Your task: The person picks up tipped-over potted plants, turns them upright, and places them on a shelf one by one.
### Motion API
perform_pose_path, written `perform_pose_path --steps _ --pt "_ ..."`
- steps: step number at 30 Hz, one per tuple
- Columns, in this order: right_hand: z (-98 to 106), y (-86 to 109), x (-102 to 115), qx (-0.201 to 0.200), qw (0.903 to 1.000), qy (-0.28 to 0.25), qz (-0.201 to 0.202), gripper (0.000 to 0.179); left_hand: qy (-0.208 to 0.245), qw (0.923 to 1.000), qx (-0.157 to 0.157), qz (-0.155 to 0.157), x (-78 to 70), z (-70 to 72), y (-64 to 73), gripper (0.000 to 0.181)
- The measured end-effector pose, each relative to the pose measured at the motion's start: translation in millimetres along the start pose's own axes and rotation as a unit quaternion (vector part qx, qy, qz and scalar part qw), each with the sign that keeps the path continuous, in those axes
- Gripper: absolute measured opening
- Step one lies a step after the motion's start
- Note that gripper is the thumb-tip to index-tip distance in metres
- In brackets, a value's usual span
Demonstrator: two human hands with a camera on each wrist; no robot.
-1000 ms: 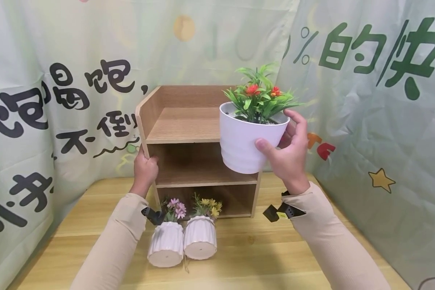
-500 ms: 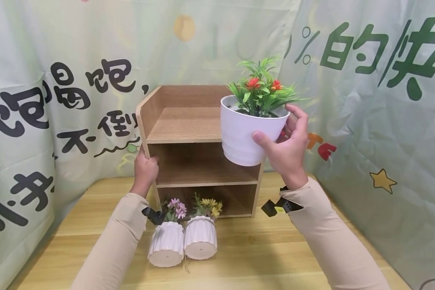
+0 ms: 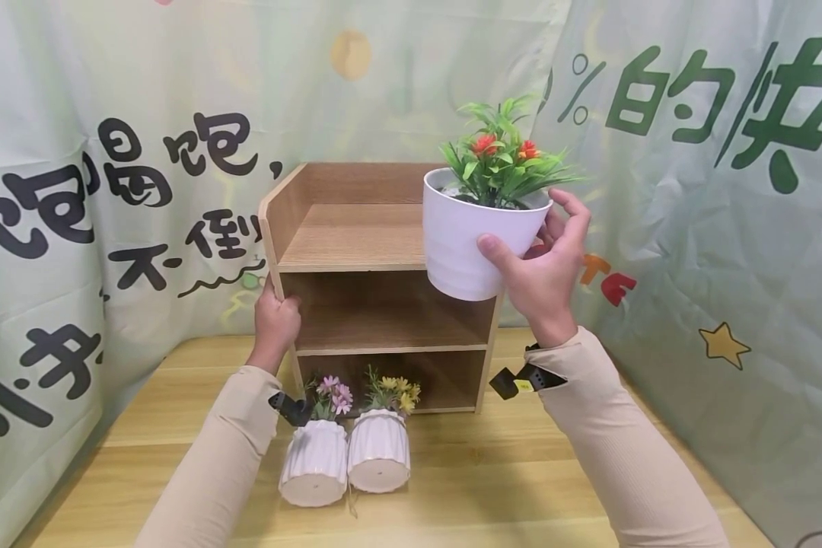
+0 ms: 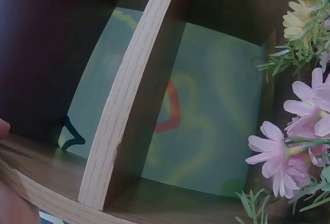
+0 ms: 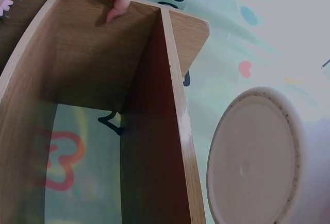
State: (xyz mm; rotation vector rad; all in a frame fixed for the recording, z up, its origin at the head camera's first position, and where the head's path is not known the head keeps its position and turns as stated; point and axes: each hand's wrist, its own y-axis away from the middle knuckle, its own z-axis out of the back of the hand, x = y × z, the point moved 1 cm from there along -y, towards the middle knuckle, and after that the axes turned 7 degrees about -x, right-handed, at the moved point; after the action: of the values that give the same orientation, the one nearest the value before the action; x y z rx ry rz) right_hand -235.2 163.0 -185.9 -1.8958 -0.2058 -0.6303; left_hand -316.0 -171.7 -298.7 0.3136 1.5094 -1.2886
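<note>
My right hand holds a white flower pot by its right side, thumb on the front wall and fingers at the rim. Green leaves and red flowers rise from it. It is raised at the right front of a wooden shelf, overlapping the top board in the head view. The pot's underside shows in the right wrist view, beside the shelf's edge. At the shelf's left side panel, my left hand grips the edge, its thumb inside the middle compartment.
Two white fluted pots, one with pink flowers and one with yellow flowers, lie tipped before the shelf, bases facing me. The wooden table carries everything. Printed curtains hang behind and at both sides.
My right hand has lifted the flower pot higher and moved it slightly to the right. The left hand keeps its grip on the shelf, which stays in place.
</note>
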Motion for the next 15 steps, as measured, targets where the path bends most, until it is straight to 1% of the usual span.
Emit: perform_pose_path --steps 4,7,12,15 --pt "-3.2 -1.3 -1.0 -0.012 0.9999 -0.006 0.003 0.089 0.001 1.0000 -0.003 -0.004 0.4 -0.3 0.4 0.058" --pt "-5.0 -2.1 -1.0 -0.024 0.9997 0.000 0.003 0.090 0.002 1.0000 -0.005 -0.006 0.4 -0.2 0.9 0.058" --pt "-8.8 -3.5 -1.3 -0.042 0.9991 0.005 0.001 0.088 0.004 0.9999 -0.007 -0.008 0.8 0.1 0.6 0.058" --pt "-10.6 -4.1 -2.3 -0.046 0.9989 0.013 0.003 0.087 0.005 0.9999 -0.006 -0.008 1.7 -0.1 0.2 0.058"
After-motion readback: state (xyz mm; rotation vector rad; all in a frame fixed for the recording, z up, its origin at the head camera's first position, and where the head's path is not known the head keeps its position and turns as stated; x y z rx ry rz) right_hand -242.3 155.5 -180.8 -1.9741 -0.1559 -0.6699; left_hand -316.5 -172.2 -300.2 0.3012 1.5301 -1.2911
